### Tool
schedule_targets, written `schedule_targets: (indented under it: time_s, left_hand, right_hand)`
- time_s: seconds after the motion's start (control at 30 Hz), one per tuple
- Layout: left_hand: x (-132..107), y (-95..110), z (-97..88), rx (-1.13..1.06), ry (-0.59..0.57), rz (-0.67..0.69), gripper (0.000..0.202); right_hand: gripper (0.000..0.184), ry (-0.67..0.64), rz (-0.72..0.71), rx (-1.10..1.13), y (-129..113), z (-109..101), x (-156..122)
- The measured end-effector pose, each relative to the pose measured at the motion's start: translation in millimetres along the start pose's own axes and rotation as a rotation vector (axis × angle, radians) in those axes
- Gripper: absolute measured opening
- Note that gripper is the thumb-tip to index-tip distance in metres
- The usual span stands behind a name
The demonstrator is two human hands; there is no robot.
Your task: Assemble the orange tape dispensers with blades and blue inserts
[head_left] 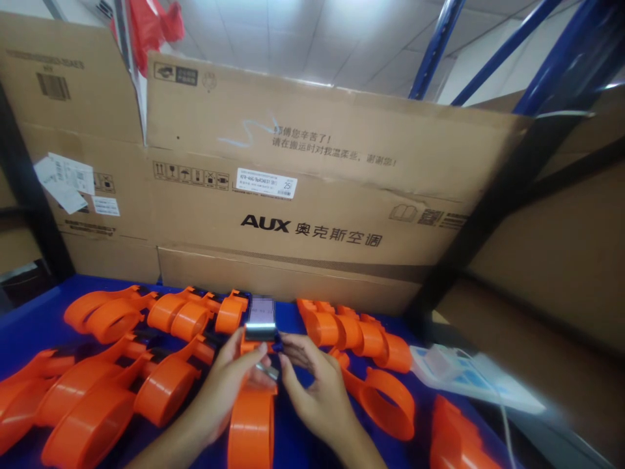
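Observation:
An orange plastic tape dispenser point(251, 423) with a round ring end lies between my hands. My left hand point(227, 384) is closed around its neck, thumb on top near a small shiny metal piece point(266, 371). My right hand point(315, 384) is closed too, its curled fingertips at a small dark blue part point(277, 342) on the dispenser's right side. Just beyond my fingers is a silvery flat piece with a pale face point(262, 312); whether it is joined to the dispenser I cannot tell.
More orange dispensers point(166, 384) lie in rows on the blue table point(29, 306) at left, and others point(351, 335) at right. A tall cardboard sheet point(205, 215) stands behind. A white power strip point(478, 378) with a cable sits at right, near a dark post point(488, 202).

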State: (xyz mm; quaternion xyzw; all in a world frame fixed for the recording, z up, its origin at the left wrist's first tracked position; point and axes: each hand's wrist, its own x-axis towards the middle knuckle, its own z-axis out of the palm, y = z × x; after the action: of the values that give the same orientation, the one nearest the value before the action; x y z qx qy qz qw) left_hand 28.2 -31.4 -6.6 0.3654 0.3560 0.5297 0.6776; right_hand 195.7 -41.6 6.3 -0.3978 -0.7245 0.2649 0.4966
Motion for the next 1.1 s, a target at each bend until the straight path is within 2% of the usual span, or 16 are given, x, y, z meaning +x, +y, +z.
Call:
schedule_targets:
  time_s: [0.27,0.43,0.63,0.8,0.93,1.0,1.1]
  left_hand:
    - [1,-2,-2.5,0.019,0.019,0.003,0.044]
    - [1,-1,-1.6,0.059,-0.018,0.030,0.037]
    - [2,-4,-2.8,0.030,-0.003,0.014,0.042]
    - [-1,-1,-1.1,0.008,0.008,-0.002,0.043]
    - [-3,4,1.0,-0.002,-0.058,-0.032,0.038]
    - [-4,4,1.8,-0.042,-0.079,-0.072,0.038]
    - [-8,2,2.5,-0.084,-0.134,-0.134,0.053]
  right_hand:
    - [0.002,-0.012,-0.033,-0.163,3,-4,1]
    - [0.007,-0.044,-0.087,-0.227,6,-4,2]
    - [0.008,-0.058,-0.101,-0.217,3,-5,2]
    - [0.008,-0.021,-0.078,-0.249,-2,-5,1]
    - [0.012,-0.006,-0.046,-0.127,-3,-4,1]
    - [0.017,0.053,0.009,0.008,-3,-4,2]
    - [0.018,0.112,0.137,0.234,-5,-8,5]
